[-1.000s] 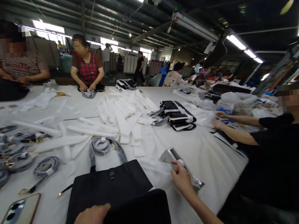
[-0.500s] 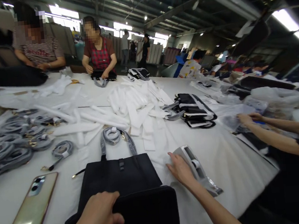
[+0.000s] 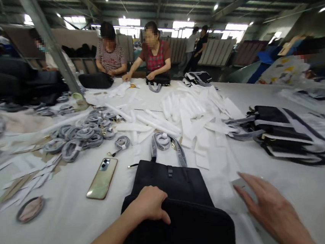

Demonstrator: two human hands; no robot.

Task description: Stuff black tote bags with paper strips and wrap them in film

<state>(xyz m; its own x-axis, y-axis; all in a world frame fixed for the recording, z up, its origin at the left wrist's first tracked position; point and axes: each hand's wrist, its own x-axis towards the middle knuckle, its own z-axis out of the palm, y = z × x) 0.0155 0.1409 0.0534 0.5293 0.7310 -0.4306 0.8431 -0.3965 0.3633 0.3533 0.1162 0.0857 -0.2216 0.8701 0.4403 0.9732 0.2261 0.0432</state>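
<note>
A black handbag [image 3: 168, 179] lies on the white table in front of me, its flap folded toward me and its wrapped handles pointing away. My left hand [image 3: 151, 203] grips the flap's edge, fingers curled over it and thumb on the near side. To the right of the bag, my right hand [image 3: 270, 205] is slightly blurred, with thumb and fingers apart. It hovers over or touches a grey tape dispenser [image 3: 246, 190], mostly hidden under it; contact is unclear. A coiled grey-wrapped strap [image 3: 163, 141] rests between the bag's handles.
A phone [image 3: 102, 178] lies left of the bag, near a heap of coiled straps [image 3: 79, 135]. White foam strips [image 3: 187, 114] are piled beyond the bag. More black bags [image 3: 290, 132] are stacked at right. Two people [image 3: 156, 57] work across the table, near a slanted post [image 3: 53, 46].
My view has swung left, so the table's contents appear farther right. The neighbour's arms at right are out of view. My right hand now covers more of the dispenser; my left still grips the flap.
</note>
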